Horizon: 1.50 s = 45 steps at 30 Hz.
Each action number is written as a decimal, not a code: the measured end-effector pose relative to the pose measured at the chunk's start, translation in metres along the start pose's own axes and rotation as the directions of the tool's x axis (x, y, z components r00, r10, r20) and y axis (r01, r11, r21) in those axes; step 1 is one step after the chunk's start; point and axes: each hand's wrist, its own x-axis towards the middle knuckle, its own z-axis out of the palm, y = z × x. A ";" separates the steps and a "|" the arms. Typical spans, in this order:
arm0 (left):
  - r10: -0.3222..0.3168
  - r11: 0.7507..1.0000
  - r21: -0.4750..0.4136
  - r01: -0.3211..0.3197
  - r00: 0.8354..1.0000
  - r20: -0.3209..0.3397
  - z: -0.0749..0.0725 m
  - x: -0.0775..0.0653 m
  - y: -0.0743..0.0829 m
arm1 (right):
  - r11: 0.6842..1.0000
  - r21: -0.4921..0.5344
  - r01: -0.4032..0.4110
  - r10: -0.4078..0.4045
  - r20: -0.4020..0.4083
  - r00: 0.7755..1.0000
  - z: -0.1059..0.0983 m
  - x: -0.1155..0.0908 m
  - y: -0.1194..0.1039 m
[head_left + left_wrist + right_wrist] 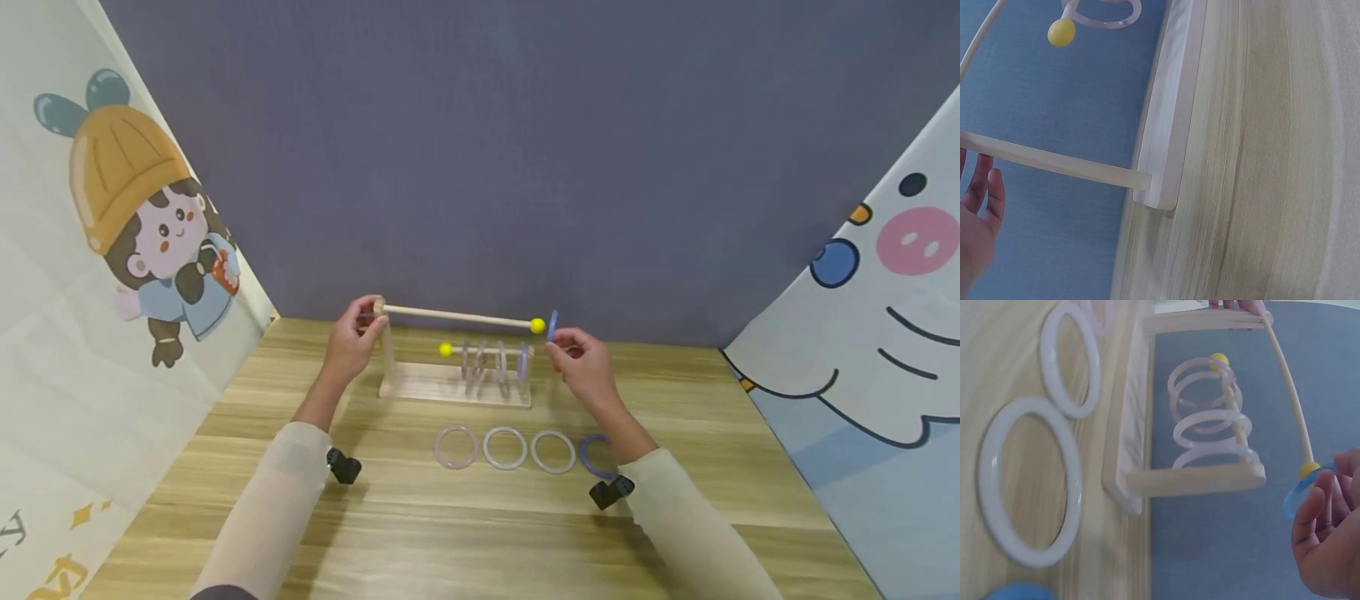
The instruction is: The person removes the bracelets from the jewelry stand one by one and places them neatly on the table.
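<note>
Taking the wooden stand as the dial's centre in the head view, pale sleeves (273, 492) reach in from seven and five o'clock over the wood-grain table (450, 542). Next comes a row of flat rings: a pinkish ring (456, 467) at six, two whitish rings (505, 467), then a blue ring (583, 454) at four, partly hidden by the right arm. Beyond them sits the wooden stand (442, 386), pale and smooth, with a flat base and two posts. Its lower rod runs from the right post towards nine, tipped by a yellow ball (446, 350) and carrying four translucent pinkish and lilac rings (502, 362). Between two and three o'clock, the right hand (587, 367) pinches a glossy, translucent held ring (553, 326), also blue, seen nearly edge-on just beside the yellow tip (537, 326) of the bare upper rod (457, 315). At nine, the left hand (352, 337) grips the top of the taller post between thumb and fingers. Farther off, a grey-blue backdrop (480, 167) fills twelve, with a cartoon panel (150, 217) at ten.
</note>
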 end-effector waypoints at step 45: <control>0.020 1.000 -0.003 -0.020 1.000 -0.023 0.002 0.010 -0.039 | 0.796 -0.523 0.304 -0.186 0.267 0.946 -0.101 -0.050 0.079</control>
